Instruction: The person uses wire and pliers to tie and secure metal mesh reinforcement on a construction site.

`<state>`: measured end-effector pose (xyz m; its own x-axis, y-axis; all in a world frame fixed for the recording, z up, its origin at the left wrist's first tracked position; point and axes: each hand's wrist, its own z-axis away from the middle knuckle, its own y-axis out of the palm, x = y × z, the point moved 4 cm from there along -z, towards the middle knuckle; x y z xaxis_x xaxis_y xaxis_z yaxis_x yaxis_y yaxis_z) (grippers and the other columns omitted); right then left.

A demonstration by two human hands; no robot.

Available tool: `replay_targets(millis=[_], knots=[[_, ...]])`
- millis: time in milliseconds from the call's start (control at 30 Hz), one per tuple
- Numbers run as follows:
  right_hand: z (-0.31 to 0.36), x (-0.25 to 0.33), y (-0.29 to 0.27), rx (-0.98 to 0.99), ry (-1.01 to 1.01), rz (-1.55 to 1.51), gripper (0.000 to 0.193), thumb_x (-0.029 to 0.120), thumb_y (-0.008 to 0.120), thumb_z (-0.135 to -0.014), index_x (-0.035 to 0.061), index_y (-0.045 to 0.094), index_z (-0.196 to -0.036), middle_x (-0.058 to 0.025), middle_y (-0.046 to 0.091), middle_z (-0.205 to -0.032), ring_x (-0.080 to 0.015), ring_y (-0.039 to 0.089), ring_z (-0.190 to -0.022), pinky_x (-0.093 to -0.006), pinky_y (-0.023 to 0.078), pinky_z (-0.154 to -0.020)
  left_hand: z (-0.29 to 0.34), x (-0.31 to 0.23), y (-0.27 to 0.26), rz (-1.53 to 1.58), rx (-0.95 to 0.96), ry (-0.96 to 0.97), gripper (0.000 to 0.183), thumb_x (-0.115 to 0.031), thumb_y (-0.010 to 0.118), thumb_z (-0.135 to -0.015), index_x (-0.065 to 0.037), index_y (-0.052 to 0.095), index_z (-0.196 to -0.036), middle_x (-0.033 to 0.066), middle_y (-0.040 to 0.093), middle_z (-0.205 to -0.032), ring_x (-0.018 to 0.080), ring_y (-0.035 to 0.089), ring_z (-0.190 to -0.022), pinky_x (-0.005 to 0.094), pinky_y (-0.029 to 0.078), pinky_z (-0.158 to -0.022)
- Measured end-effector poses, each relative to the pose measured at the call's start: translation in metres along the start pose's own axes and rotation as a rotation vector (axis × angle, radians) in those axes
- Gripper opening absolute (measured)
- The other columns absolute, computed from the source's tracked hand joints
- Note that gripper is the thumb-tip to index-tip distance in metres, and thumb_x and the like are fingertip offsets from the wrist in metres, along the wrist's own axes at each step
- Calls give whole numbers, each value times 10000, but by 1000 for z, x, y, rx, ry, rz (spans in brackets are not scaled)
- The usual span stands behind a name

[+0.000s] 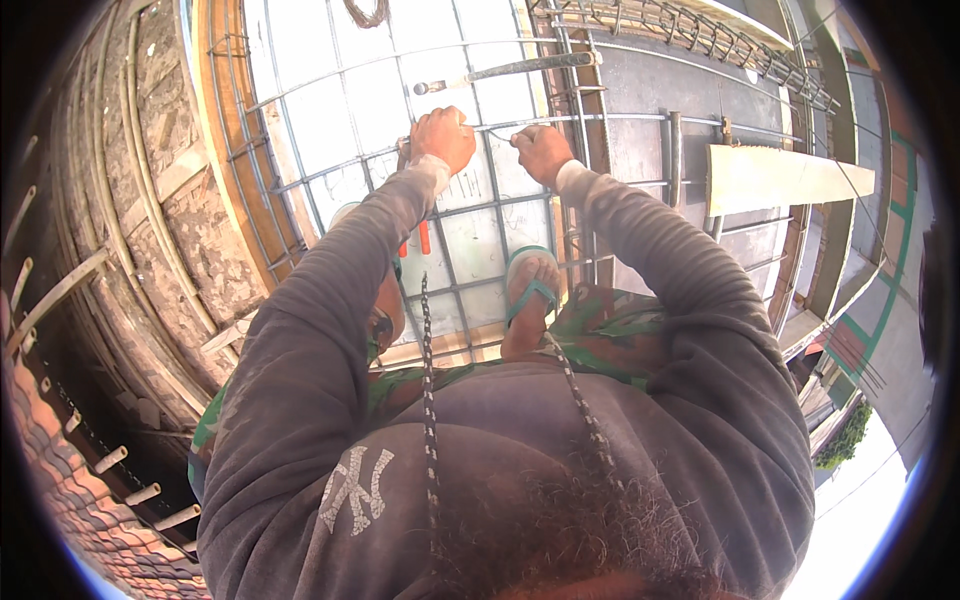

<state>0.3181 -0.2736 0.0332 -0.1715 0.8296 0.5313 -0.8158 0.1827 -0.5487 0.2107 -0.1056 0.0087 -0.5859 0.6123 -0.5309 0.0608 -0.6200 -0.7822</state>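
Note:
A grid of steel bars (470, 215) lies over pale sheeting below me. My left hand (443, 136) is closed around a tool at a bar crossing; an orange handle (424, 237) shows lower down behind my forearm. My right hand (541, 150) pinches a thin tie wire (497, 131) at the same crossing, a few centimetres from the left hand. Both arms are in grey sleeves. My foot in a green sandal (529, 288) rests on the grid.
A metal bar tool (505, 72) lies on the grid beyond my hands. A timber form edge (228, 150) and a rough wall (170, 180) run on the left. A pale board (780, 178) rests at right. A rebar cage (700, 40) runs at top right.

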Motion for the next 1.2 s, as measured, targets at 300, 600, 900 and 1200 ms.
replay_targets(millis=[300,600,900,1200], knots=[[-8,-17,11,-108,116,-190,353,279,612,-992,-3,772,-1130,-266,749,-1108,-401,720,-1080,-427,529,-980,-19,3,-6,79,169,24,251,-170,589,-978,-133,751,-1166,192,690,-1206,366,666,-1139,456,523,-1005],[1,-7,19,-244,-8,89,334,300,537,-1036,50,725,-1152,-266,732,-1101,-453,685,-1090,-512,536,-959,-22,-2,-18,-207,184,289,215,-201,633,-993,-163,774,-1152,78,667,-1186,298,657,-1148,438,527,-1004],[-9,-15,20,-238,26,-67,364,289,556,-1017,14,727,-1183,-273,723,-1162,-443,677,-1145,-470,518,-1014,-24,-1,-7,-399,112,586,114,-172,631,-969,-115,686,-1051,70,625,-1107,293,650,-1094,453,538,-946],[-27,5,4,-51,80,-138,382,283,671,-952,-30,757,-1154,-272,749,-1123,-404,713,-1107,-418,529,-988,-7,-4,3,-180,-4,516,147,-162,606,-979,-62,561,-1077,158,638,-1068,360,630,-1077,470,489,-947]])
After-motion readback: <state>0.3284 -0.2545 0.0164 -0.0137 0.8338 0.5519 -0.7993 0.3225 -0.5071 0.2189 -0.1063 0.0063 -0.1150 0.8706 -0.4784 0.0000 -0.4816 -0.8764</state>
